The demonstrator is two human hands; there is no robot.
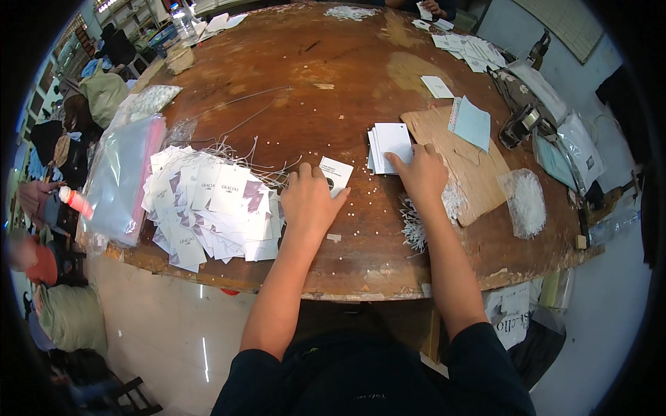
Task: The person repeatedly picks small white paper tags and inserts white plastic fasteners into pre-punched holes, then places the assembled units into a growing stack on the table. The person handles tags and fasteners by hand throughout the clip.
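My left hand (309, 200) rests on the table with its fingers bent, thumb and forefinger around a white hang tag (336, 171) with dark print and a dark round mark. To its left lies a big heap of white and purple hang tags (208, 208), their white strings (267, 168) trailing toward this hand. My right hand (422, 173) grips the lower right corner of a small stack of blank white tags (389, 142); its thumb presses on the top one and its other fingers curl at the stack's right edge. Their undersides are hidden.
Beside my right forearm are a bundle of white strings (414, 225), a brown cardboard sheet (479, 187), a light blue card (472, 123) and a bag of white strings (525, 202). Clear plastic bags (125, 177) lie left. Across the table, another person's hand (433, 7) handles tags.
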